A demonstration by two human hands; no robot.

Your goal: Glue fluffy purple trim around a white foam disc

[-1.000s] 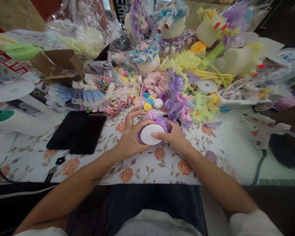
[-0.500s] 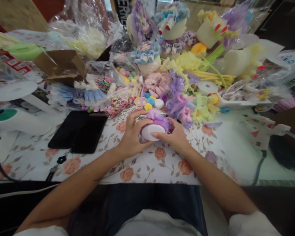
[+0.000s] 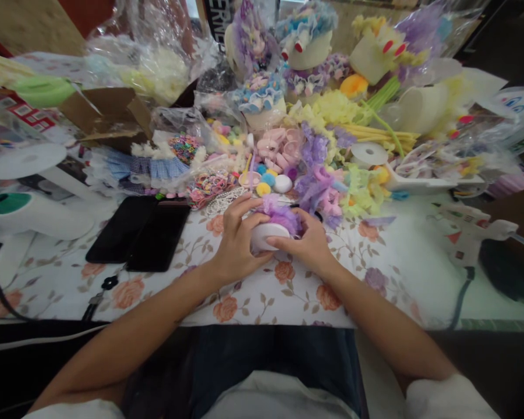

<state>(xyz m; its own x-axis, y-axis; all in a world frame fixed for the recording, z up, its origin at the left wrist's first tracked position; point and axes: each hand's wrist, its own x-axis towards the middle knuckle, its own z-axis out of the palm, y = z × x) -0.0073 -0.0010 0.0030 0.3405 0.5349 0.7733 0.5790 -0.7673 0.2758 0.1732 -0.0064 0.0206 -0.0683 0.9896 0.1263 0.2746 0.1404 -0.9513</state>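
Evidently, in the head view, the left hand (image 3: 237, 244) is curled around one side of a white round piece (image 3: 266, 237), fingers above, thumb below; the right hand (image 3: 313, 241) grips the other side, thumb across its face. Purple fluff (image 3: 282, 214) rises behind it, near the phones (image 3: 157, 235). Steady, even pressure at the rim should serve best, with the fingertips kept from flattening the fluff.
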